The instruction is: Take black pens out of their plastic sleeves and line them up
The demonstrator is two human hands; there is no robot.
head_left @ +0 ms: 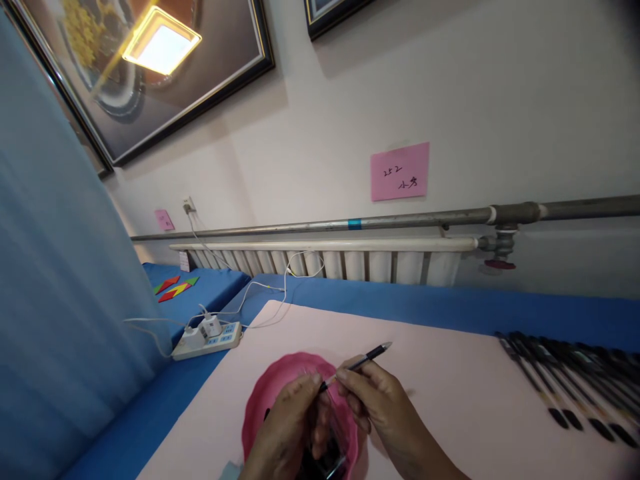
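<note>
- Pinching the lower end of a slim pen (376, 352), the left hand (290, 417) has thumb and forefinger brought close together.
- From where I stand, the right hand (385, 400) grips the same pen farther up, thumb against finger, its pale grey tip jutting out past the knuckles.
- That pen slants across the space between both hands, above the far right part of a pink basin (273, 380).
- Inside the basin, something black and glossy (327, 463) lies partly hidden by the left hand; I can't make out what.
- Beneath the basin, a pale pink sheet (450, 400) covers part of the blue tabletop (400, 297).
- Over to the right, well apart from the hands, black-ended tools (560, 357) lie side by side, slanting.
- Over to the left, a white power strip (229, 337) carries plugs.
</note>
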